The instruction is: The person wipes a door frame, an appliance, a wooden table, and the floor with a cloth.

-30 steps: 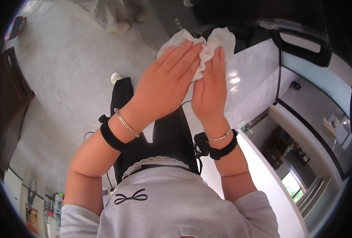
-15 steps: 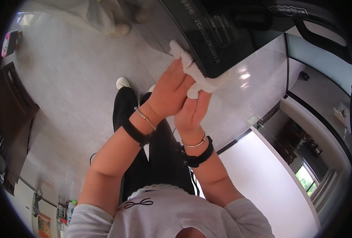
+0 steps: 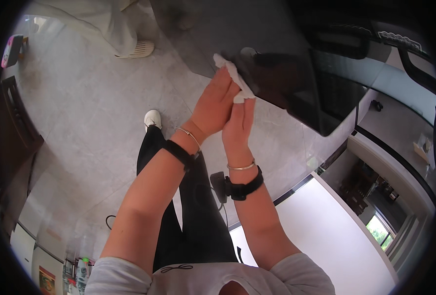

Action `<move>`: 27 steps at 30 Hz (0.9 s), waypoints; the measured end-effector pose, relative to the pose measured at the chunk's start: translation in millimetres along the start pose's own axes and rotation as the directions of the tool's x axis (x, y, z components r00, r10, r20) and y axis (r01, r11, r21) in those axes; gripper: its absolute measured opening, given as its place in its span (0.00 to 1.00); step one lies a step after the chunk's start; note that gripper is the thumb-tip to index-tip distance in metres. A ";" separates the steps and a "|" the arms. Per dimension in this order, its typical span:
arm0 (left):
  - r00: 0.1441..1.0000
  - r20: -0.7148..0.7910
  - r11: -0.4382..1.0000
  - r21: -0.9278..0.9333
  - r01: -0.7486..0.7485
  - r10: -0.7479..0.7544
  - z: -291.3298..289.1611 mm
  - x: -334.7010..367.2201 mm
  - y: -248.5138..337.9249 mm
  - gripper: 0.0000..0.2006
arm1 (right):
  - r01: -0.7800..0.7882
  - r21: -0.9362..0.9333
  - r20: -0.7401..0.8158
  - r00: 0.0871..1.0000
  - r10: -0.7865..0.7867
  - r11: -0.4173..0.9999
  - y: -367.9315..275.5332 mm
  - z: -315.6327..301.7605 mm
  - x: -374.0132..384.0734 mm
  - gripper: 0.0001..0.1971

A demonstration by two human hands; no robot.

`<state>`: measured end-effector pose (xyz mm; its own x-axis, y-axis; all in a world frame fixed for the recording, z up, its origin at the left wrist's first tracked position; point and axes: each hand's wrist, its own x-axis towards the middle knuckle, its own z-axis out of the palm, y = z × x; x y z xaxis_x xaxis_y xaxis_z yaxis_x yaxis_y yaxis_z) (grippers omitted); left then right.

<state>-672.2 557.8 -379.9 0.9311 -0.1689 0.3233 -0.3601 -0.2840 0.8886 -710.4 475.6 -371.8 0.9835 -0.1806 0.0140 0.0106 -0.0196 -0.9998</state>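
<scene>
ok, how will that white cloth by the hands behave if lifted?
Likely floppy: the white cloth has wavy, crumpled edges. Probably light: what shows beside the left hand looks thin. Unlikely to roll: the visible part is a flattened strip.

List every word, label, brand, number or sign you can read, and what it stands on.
No text can be read.
Black strip at upper right: white marks, too small to read.
Clear plastic bottle with green cap: any label too small.
Orange-red rectangular picture: any lettering too small.
</scene>
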 end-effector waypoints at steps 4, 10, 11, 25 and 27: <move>1.000 -0.002 0.999 0.035 0.008 -0.008 2.0 -5.0 -7.5 0.20 | -0.144 0.089 -0.077 0.986 0.151 0.986 11.8 -9.1 -13.0 0.23; 0.929 -0.066 0.914 0.218 -0.342 0.364 3.2 7.6 -4.5 0.19 | 0.115 0.084 -0.066 0.992 -0.110 0.990 -9.6 8.1 3.7 0.24; 0.929 -0.067 0.914 0.219 -0.342 0.364 2.2 2.2 -14.7 0.19 | 0.082 0.080 -0.067 0.995 -0.077 0.993 0.6 8.3 3.4 0.24; 0.898 -0.077 0.893 0.174 -0.416 0.434 -3.7 0.5 -14.1 0.16 | -0.024 -0.174 -0.224 0.974 -0.016 0.985 -16.3 21.1 -5.5 0.17; 0.989 0.036 0.955 0.259 -0.145 0.141 8.5 -11.8 -29.6 0.17 | -0.148 -0.245 -0.174 0.979 0.107 0.958 18.0 2.5 -4.4 0.19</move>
<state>-673.0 560.2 -412.8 0.8684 -0.2412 0.4333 -0.4943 -0.4914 0.7171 -714.1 478.5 -389.9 0.9324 -0.3499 -0.0903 -0.1801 -0.2333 -0.9556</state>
